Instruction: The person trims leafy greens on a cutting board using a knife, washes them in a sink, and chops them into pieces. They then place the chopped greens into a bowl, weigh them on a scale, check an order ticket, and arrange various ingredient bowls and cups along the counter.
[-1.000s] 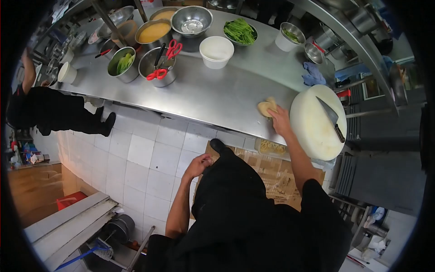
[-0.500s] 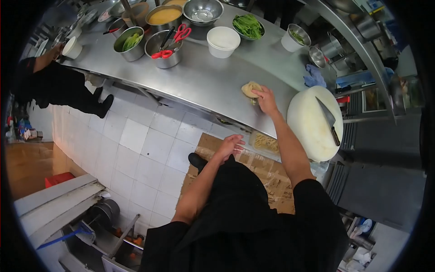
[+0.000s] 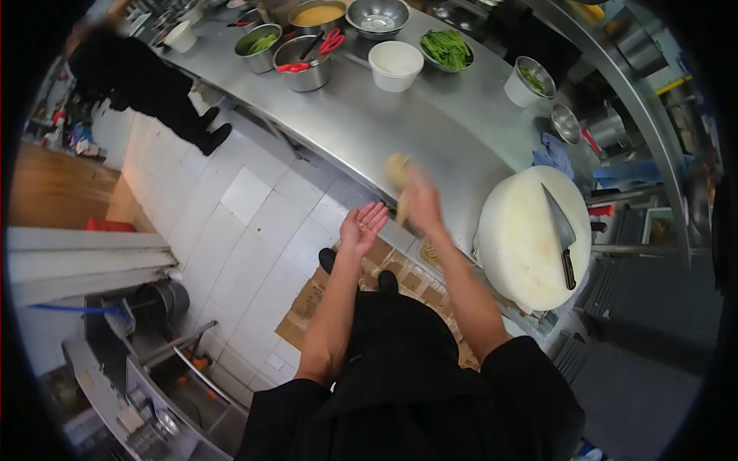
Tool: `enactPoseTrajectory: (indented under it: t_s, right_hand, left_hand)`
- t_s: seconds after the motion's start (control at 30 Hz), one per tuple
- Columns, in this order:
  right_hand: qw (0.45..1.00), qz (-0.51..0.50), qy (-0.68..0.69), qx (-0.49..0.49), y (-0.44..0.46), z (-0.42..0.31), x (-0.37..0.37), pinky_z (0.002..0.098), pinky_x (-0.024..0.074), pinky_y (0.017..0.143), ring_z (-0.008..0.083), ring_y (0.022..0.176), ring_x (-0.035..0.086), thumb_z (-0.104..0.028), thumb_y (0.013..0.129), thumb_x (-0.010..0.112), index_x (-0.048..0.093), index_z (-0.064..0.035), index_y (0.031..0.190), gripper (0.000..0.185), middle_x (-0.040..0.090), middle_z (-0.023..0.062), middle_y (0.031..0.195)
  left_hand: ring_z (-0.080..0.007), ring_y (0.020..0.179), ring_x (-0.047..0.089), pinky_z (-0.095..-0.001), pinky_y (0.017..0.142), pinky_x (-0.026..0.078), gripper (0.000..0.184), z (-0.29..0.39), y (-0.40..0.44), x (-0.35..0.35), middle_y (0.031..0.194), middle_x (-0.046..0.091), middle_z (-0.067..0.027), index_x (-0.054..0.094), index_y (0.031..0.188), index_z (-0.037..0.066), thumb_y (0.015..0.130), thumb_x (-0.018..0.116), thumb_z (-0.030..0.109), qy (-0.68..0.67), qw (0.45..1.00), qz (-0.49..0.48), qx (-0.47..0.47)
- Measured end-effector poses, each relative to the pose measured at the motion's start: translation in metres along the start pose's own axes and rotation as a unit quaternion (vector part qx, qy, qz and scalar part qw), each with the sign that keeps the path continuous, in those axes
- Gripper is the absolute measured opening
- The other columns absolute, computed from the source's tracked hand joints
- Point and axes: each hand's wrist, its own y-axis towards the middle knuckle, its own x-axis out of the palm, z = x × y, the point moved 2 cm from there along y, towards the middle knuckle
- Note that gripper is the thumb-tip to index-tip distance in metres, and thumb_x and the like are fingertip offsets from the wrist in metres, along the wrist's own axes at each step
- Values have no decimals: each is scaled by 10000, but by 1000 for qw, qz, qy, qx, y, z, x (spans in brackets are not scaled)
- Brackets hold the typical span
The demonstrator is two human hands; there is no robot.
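Note:
My right hand [image 3: 421, 201] is closed on a crumpled beige cloth [image 3: 397, 169] at the front edge of the steel counter [image 3: 338, 115]. Both are smeared by motion, and a beige strip hangs below the hand. Just left of it, my left hand [image 3: 364, 228] is open, palm up and fingers stretched, below the counter edge. A few small specks seem to lie on its palm. Partly hidden behind my right forearm is a container of noodle-like strands [image 3: 429, 252] under the counter.
To the right, a knife [image 3: 561, 234] lies on a thick round chopping block [image 3: 515, 238]. Along the counter stand a pot with red-handled scissors [image 3: 302, 65], a white tub [image 3: 395, 65] and a bowl of greens [image 3: 447, 50]. A person in black [image 3: 138, 77] stands at the far left.
My right hand has moved left and toward the counter's front edge with the beige cloth. My left hand has risen nearer to it and turned palm up. The view has shifted.

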Motion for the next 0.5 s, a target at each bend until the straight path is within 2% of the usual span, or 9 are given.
enactPoseTrajectory:
  t_s: [0.07, 0.1, 0.17, 0.23, 0.27, 0.33, 0.4, 0.47, 0.5]
  right_hand:
    - [993, -20, -64, 98, 48, 25, -22, 416, 429, 889, 366, 1035, 529, -7, 775, 504, 573, -126, 1216, 462, 559, 197, 1127]
    - [994, -23, -52, 90, 62, 31, -11, 416, 429, 889, 366, 1035, 529, -7, 775, 504, 573, -126, 1216, 462, 559, 197, 1127]
    - [972, 5, -222, 71, 69, 42, 12, 454, 412, 892, 323, 1091, 510, -20, 759, 535, 649, -191, 1112, 408, 577, 147, 1140]
    - [971, -185, -151, 2, 58, 12, 29, 475, 355, 932, 287, 1150, 470, -51, 744, 575, 701, -216, 966, 304, 581, 84, 1172]
    - [972, -178, -152, 5, 51, 8, 17, 475, 355, 932, 287, 1150, 470, -51, 744, 575, 701, -216, 966, 304, 581, 84, 1172]
    - [928, -286, -121, -207, 16, -4, -3, 482, 301, 969, 277, 1167, 439, -75, 752, 581, 704, -193, 865, 205, 585, 55, 1159]
    - [976, -130, -116, -128, -28, 33, -21, 469, 265, 994, 291, 1151, 437, -102, 749, 596, 691, -186, 842, 157, 588, 42, 1140]
    - [976, -30, -216, -24, -81, 18, -52, 484, 284, 978, 325, 1122, 435, -107, 752, 599, 691, -186, 833, 146, 585, 44, 1124]
    - [967, -57, -247, 16, -110, 9, -66, 480, 308, 959, 337, 1089, 444, -99, 748, 600, 689, -184, 843, 156, 581, 47, 1121]
  left_hand:
    - [-397, 1222, 451, -481, 1023, 402, 477, 5, -27, -15, 1293, 470, -268, 425, 1230, -103, 989, 278, 281, 13, 1000, 8, 24]
    - [-400, 1225, 446, -485, 1031, 395, 476, 7, -39, -20, 1289, 468, -276, 421, 1230, -110, 989, 282, 275, 26, 999, 5, 34]
    - [-403, 1228, 441, -469, 1042, 392, 478, 3, -59, -34, 1310, 439, -286, 404, 1253, -116, 976, 329, 267, 30, 998, -1, 48]
    - [-398, 1227, 442, -469, 1046, 390, 481, -6, -67, -48, 1312, 439, -280, 403, 1255, -113, 976, 334, 273, 37, 998, 17, 47]
    - [-386, 1224, 449, -462, 1036, 398, 484, -10, -72, -57, 1312, 444, -273, 405, 1258, -108, 978, 335, 281, 39, 998, 17, 38]
    - [-377, 1221, 454, -456, 1030, 403, 489, -11, -89, -73, 1315, 444, -267, 408, 1259, -103, 979, 334, 292, 67, 997, 25, 38]
    - [-368, 1218, 459, -450, 1023, 408, 494, -16, -113, -98, 1318, 445, -260, 411, 1259, -98, 981, 333, 303, 86, 995, 38, 45]
    - [-353, 1185, 492, -440, 1029, 399, 503, -19, -136, -133, 1272, 488, -245, 449, 1214, -90, 980, 344, 342, 99, 989, 82, 77]
    - [-353, 1185, 492, -440, 1029, 399, 503, -23, -149, -152, 1272, 488, -245, 449, 1214, -90, 980, 344, 342, 100, 989, 80, 78]
